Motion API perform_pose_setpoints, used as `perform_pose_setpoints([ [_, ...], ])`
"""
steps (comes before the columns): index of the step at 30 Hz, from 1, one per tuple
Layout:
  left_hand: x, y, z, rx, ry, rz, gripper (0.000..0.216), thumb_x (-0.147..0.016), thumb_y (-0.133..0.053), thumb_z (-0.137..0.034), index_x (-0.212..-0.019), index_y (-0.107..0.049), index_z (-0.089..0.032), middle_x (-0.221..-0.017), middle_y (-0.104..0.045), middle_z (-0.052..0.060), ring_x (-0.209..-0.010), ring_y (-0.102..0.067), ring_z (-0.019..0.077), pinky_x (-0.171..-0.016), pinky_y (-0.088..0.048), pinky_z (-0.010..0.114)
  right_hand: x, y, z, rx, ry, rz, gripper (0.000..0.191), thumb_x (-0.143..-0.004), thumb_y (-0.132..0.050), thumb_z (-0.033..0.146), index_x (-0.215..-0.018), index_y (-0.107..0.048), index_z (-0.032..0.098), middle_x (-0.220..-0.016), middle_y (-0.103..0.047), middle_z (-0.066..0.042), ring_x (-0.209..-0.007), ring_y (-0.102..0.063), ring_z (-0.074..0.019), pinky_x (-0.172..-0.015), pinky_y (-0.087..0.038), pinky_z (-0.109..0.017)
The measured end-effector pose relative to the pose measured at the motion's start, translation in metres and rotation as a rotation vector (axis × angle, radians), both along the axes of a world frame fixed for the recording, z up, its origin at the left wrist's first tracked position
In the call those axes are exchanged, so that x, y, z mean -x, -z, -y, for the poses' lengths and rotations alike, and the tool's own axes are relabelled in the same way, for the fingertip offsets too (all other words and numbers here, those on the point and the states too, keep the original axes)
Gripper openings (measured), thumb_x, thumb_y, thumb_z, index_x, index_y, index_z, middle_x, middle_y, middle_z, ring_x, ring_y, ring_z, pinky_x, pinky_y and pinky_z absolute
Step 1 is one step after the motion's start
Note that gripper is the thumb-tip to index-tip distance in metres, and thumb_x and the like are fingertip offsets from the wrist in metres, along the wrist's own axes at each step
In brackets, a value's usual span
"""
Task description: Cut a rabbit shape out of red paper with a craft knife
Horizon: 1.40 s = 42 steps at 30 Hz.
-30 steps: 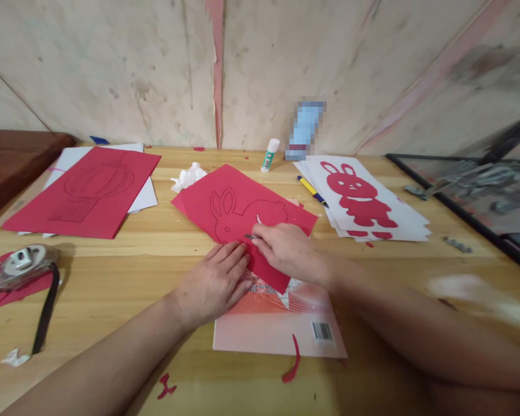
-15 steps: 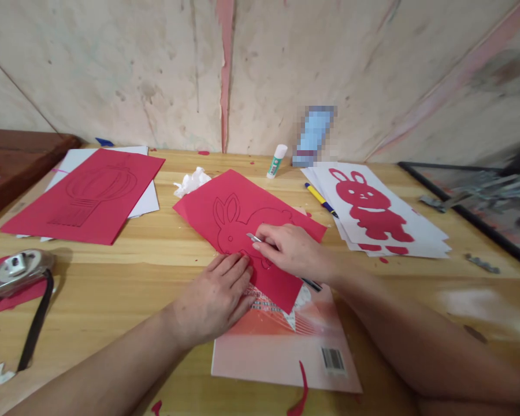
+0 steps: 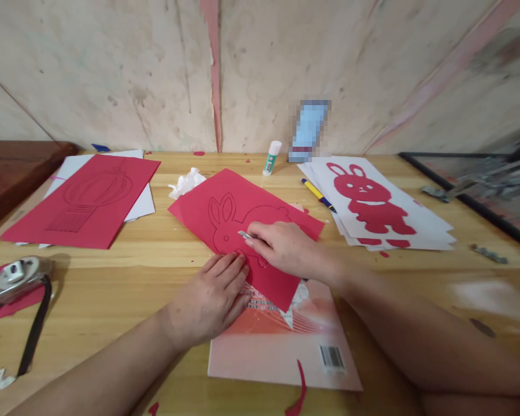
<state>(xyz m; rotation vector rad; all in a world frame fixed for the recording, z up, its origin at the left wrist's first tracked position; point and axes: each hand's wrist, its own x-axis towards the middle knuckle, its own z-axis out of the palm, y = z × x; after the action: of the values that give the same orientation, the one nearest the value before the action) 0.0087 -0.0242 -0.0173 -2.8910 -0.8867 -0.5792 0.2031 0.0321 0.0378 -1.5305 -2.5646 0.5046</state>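
A sheet of red paper (image 3: 199,202) with a rabbit outline drawn on it lies at the middle of the table, partly over a pink book (image 3: 277,358). My right hand (image 3: 281,245) is closed around a craft knife (image 3: 244,234), its silver blade pointing left over the rabbit's body, close to the head. Whether the tip touches the paper I cannot tell. Flat on the paper's near edge rests my left hand (image 3: 219,294), fingers stretched out. The rabbit's lower part is partly hidden by my hands.
Left stand red paper with a lantern drawing (image 3: 86,202) and a tape measure (image 3: 17,277). Behind are crumpled tissue (image 3: 186,182), a glue stick (image 3: 271,158) and a blurred phone-like object (image 3: 308,130). Right lie a yellow-blue pen (image 3: 318,195) and white sheets bearing a red rabbit (image 3: 372,199).
My right hand with the craft knife has shifted slightly left and up over the paper, and the knife's back end is now mostly hidden. My left hand stays on the sheet.
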Motion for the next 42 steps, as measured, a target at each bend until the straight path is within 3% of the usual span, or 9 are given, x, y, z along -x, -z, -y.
perform_pose_setpoints([
  [9, -0.001, 0.001, 0.000, 0.040, -0.007, 0.024, 0.037, -0.094, -0.045, -0.027, -0.122, -0.055, -0.006, -0.125, -0.059, 0.017, -0.123, -0.050, 0.0283, -0.103, -0.042, 0.047, 0.003, 0.003, 0.007, -0.044, -0.092, 0.157, 0.016, -0.088, -0.042, 0.026, -0.078, -0.053, 0.020, -0.061, -0.053, 0.000, -0.053, -0.035, -0.0109, -0.052, -0.014, -0.028],
  [25, -0.002, 0.001, 0.000, 0.022, -0.009, 0.024, 0.037, -0.093, -0.046, -0.028, -0.120, -0.057, -0.005, -0.121, -0.061, 0.017, -0.119, -0.053, 0.0304, -0.100, -0.044, 0.048, 0.009, 0.010, 0.006, -0.010, -0.128, 0.241, 0.018, -0.088, -0.040, 0.025, -0.084, -0.057, 0.020, -0.067, -0.063, -0.003, -0.056, -0.048, -0.0130, -0.051, -0.015, -0.029],
  [42, -0.002, 0.002, -0.001, 0.041, -0.012, 0.039, 0.037, -0.093, -0.045, -0.027, -0.120, -0.057, -0.005, -0.120, -0.062, 0.018, -0.119, -0.052, 0.0304, -0.100, -0.043, 0.048, 0.015, 0.004, 0.000, 0.079, -0.136, 0.298, 0.019, -0.086, -0.041, 0.022, -0.083, -0.059, 0.020, -0.072, -0.067, -0.005, -0.064, -0.056, -0.0154, -0.052, -0.018, -0.029],
])
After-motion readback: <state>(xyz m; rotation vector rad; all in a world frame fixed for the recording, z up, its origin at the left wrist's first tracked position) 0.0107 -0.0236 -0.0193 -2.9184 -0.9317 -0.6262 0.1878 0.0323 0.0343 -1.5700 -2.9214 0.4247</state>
